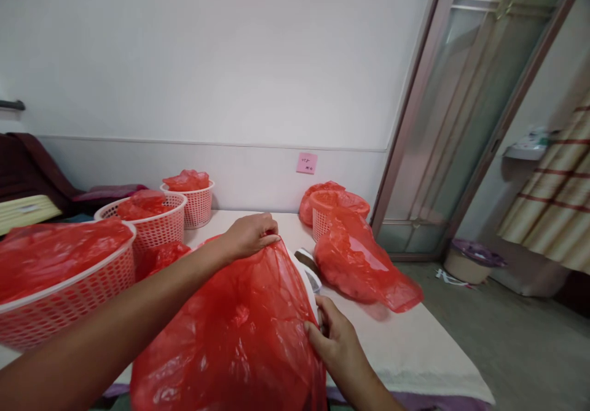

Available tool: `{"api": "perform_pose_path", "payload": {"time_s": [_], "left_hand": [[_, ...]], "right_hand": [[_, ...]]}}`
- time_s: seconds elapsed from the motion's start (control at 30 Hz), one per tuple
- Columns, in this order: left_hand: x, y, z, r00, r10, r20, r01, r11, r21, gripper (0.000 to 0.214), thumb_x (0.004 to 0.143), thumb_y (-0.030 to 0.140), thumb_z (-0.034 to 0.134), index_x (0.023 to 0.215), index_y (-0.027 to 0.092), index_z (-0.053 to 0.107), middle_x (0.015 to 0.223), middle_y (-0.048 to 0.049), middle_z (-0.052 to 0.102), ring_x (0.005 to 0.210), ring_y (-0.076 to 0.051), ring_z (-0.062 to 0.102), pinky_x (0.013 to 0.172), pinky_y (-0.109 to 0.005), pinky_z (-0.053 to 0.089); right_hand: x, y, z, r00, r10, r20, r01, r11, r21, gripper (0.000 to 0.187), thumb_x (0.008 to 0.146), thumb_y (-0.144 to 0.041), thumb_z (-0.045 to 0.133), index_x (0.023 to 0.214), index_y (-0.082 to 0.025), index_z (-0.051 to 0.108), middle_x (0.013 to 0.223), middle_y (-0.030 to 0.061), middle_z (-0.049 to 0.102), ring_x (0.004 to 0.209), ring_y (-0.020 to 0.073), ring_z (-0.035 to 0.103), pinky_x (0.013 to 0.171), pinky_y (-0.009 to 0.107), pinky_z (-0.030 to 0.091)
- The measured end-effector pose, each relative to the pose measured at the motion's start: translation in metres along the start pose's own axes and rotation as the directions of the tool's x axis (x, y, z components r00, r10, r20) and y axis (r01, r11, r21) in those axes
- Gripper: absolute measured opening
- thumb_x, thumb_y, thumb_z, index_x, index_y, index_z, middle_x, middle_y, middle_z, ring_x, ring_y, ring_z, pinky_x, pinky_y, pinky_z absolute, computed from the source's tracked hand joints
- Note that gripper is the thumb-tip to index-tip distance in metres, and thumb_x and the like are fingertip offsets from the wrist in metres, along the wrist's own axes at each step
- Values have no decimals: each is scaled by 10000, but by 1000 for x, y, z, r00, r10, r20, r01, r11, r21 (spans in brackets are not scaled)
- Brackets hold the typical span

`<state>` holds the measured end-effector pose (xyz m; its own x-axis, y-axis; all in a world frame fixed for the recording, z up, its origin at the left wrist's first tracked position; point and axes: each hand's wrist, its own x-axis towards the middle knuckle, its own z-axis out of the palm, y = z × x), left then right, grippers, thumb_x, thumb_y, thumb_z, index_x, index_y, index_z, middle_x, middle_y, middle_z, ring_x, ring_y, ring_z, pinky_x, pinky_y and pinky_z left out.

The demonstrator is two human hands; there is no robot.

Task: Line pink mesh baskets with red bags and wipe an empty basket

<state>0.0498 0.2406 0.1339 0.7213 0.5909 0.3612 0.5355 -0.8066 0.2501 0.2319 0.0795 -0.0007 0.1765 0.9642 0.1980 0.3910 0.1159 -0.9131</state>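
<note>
A large red plastic bag is stretched over a white bin at the near edge of the table. My left hand pinches the bag's far edge, fingers closed on the plastic. My right hand grips the bag's near right side against the bin's rim, fingers wrapped on it. Most of the bin is hidden under the bag.
Pink mesh baskets lined with red bags stand on the white table: a big one at left, two behind it, one at right. A loose red bag lies beside it. A glass door stands right.
</note>
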Motion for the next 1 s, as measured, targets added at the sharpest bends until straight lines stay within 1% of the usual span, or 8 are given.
{"api": "perform_pose_path", "payload": {"time_s": [0.13,0.23,0.33,0.47,0.57,0.73,0.87,1.0], "left_hand": [[7,-4,6,1000,-1,7,1,996,87,238,867,385,543,722,204,597,746,-30,603,751,-188,507,643,-292,286],[7,-8,12,999,-52,13,50,994,94,310,898,435,478,700,212,563,661,-1,572,626,-158,467,587,-287,248],[8,-12,16,993,-114,6,113,991,73,342,896,462,457,672,215,535,631,22,557,582,-137,458,558,-276,233],[13,-12,18,987,-162,-8,162,985,50,344,873,464,469,643,213,520,608,32,537,575,-129,458,547,-274,224],[15,-9,19,984,-178,-13,179,983,37,338,863,467,473,644,214,521,606,35,530,578,-130,453,551,-275,223],[16,-9,18,980,-201,-5,201,980,2,333,838,473,497,627,215,505,597,41,515,574,-129,447,551,-277,230],[16,-11,17,973,-231,8,231,972,-30,336,815,488,520,618,216,507,589,46,520,573,-130,466,545,-274,244],[17,-8,16,969,-248,18,249,967,-55,326,799,475,534,604,216,503,577,51,511,566,-127,467,541,-275,250]], "right_hand": [[0,4,1,999,-16,33,15,1000,26,294,740,-360,526,962,-181,598,661,-45,461,585,145,413,557,267,314],[3,6,2,1000,-1,27,-1,997,77,289,731,-383,542,923,-176,606,634,-56,418,577,140,384,550,267,302],[9,6,-2,1000,27,8,-28,987,158,322,743,-426,572,932,-167,594,615,-70,385,568,133,382,542,262,304],[20,1,-16,994,8,-107,18,971,237,390,805,-504,585,1030,-187,567,706,-30,528,644,155,503,577,264,381],[32,-10,-24,991,-38,-129,59,985,162,345,818,-522,573,918,-193,585,731,-9,561,665,161,522,579,267,391],[48,-23,-24,993,-96,-74,99,994,43,194,731,-387,570,687,-204,529,596,-45,468,578,132,443,567,264,339],[55,-14,-21,998,1,-66,7,993,119,210,669,-406,546,649,-199,515,580,-48,447,559,115,401,544,252,303],[58,2,-15,991,132,13,-132,978,163,163,650,-366,504,685,-207,506,581,-51,455,514,101,371,496,233,279]]}}
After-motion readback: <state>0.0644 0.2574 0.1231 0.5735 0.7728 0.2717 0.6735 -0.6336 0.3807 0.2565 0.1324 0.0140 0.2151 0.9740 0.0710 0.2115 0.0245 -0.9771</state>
